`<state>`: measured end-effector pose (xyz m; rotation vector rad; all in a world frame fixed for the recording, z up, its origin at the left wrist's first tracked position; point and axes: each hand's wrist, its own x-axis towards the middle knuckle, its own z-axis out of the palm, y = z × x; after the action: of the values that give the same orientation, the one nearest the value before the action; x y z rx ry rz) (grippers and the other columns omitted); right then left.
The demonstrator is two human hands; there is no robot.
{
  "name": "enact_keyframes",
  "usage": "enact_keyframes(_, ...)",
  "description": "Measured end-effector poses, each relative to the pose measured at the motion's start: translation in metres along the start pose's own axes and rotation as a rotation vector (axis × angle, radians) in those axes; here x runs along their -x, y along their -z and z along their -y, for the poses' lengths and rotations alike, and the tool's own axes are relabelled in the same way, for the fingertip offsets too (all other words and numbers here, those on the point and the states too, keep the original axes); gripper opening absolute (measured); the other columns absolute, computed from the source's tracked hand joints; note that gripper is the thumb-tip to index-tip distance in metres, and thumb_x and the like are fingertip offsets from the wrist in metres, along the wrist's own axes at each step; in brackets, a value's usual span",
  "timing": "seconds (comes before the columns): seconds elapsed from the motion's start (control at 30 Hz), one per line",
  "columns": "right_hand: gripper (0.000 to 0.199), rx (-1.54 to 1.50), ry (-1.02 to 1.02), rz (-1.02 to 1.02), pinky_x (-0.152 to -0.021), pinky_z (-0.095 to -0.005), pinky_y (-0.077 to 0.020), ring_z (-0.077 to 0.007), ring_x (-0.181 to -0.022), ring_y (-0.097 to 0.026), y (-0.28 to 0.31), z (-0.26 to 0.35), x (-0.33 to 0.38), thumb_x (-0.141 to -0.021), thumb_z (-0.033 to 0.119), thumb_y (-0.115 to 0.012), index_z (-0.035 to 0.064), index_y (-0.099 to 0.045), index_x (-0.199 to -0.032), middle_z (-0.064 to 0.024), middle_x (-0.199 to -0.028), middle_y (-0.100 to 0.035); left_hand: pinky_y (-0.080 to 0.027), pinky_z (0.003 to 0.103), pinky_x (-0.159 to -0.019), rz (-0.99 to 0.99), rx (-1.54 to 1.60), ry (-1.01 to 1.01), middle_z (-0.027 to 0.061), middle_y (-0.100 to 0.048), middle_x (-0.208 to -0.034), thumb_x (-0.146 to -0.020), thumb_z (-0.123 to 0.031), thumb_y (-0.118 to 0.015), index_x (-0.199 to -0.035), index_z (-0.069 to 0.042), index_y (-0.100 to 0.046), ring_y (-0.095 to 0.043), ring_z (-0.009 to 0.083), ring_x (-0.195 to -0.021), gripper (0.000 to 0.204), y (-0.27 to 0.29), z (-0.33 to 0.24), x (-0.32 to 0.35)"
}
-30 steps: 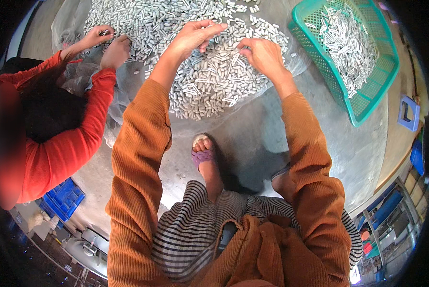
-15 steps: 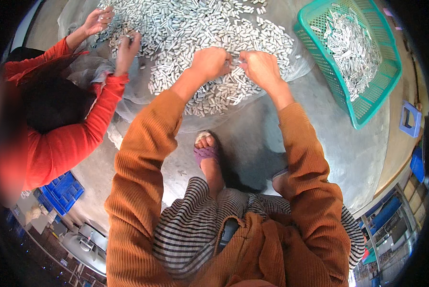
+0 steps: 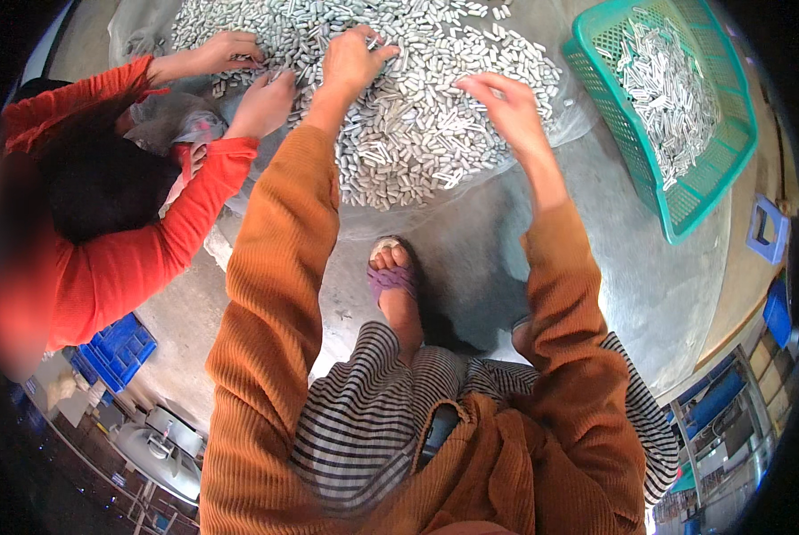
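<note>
Closest in, the person is sitting low in striped trousers and rust-orange sleeves, one sandalled foot (image 3: 392,275) planted on the grey floor (image 3: 506,267) just short of the pile. Both arms are reaching forward. The left hand (image 3: 353,55) is resting on the heap of small silvery cylinders (image 3: 417,125), fingers curled down into the pieces, thumb and fingertips looking closed on a few of them, though exactly what it is pinching is too small to tell. The right hand (image 3: 506,111) is hovering at the heap's right side, fingers loosely spread and bent, fingertips just touching the top layer; it seems to be holding nothing.

This reads as the picking-over stage: raking and gathering pieces off the heap. The next move looks to call for closing on a handful without scattering loose ones, then carrying it well to the right.

Out there, the teal plastic basket (image 3: 685,192) is sitting apart from the pile, already holding a layer of the same cylinders. On the far left, a co-worker in a red sleeve (image 3: 132,259) is working both hands in the heap's upper edge.
</note>
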<state>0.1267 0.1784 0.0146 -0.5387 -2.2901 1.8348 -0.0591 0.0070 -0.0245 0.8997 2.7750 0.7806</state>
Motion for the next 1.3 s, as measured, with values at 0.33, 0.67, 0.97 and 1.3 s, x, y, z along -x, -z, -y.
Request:
enact_keyframes(0.33, 0.021, 0.605, -0.126, -0.247, -0.074, -0.0389, -0.0502, -0.0305, -0.084, -0.064, 0.012, -0.019, -0.083, -0.078, 0.037, -0.064, 0.0252, -0.072, -0.094, -0.0122, -0.089, -0.068, -0.051, 0.022, -0.072, 0.466, 1.323, 0.419, 0.0093, -0.061, -0.114, -0.088, -0.021, -0.060, -0.117, -0.004, -0.056, -0.061, 0.0134, -0.094, 0.034, 0.062, -0.003, 0.018)
enact_keyframes(0.67, 0.020, 0.931, -0.041, 0.051, -0.073, -0.0415, -0.0504, -0.0303, -0.085, -0.065, -0.034, -0.011, -0.094, -0.075, 0.034, -0.068, 0.0208, -0.072, -0.090, -0.0102, -0.085, -0.068, -0.051, 0.041, -0.069, 0.179, -0.133, 0.047, 0.0139, -0.067, -0.078, -0.069, -0.038, -0.075, -0.077, -0.015, -0.071, -0.064, 0.0318, -0.075, 0.025, 0.000, -0.045, 0.001)
enact_keyframes(0.97, 0.025, 0.057, -0.243, 0.302, -0.068, -0.0291, -0.0464, -0.0124, -0.071, -0.058, 0.044, -0.015, -0.061, -0.079, 0.028, -0.068, 0.0057, -0.067, -0.090, -0.0019, -0.078, -0.066, -0.052, 0.025, -0.065, 0.862, 1.384, 0.340, 0.0118, -0.063, -0.098, -0.085, -0.015, -0.057, -0.109, -0.001, -0.057, -0.063, 0.0169, -0.083, 0.028, 0.018, -0.043, -0.003)
enact_keyframes(1.3, 0.034, -0.476, -0.249, 0.106, -0.049, -0.0195, -0.0333, -0.0109, -0.067, -0.055, 0.071, -0.052, -0.072, -0.087, 0.022, -0.060, 0.0013, -0.052, -0.113, -0.0027, -0.087, -0.060, -0.047, 0.028, -0.063, 0.431, 0.978, 0.358, 0.0011, -0.062, -0.075, -0.082, -0.017, -0.056, -0.103, -0.005, -0.067, -0.056, 0.0134, -0.068, 0.026, -0.017, -0.014, -0.055)
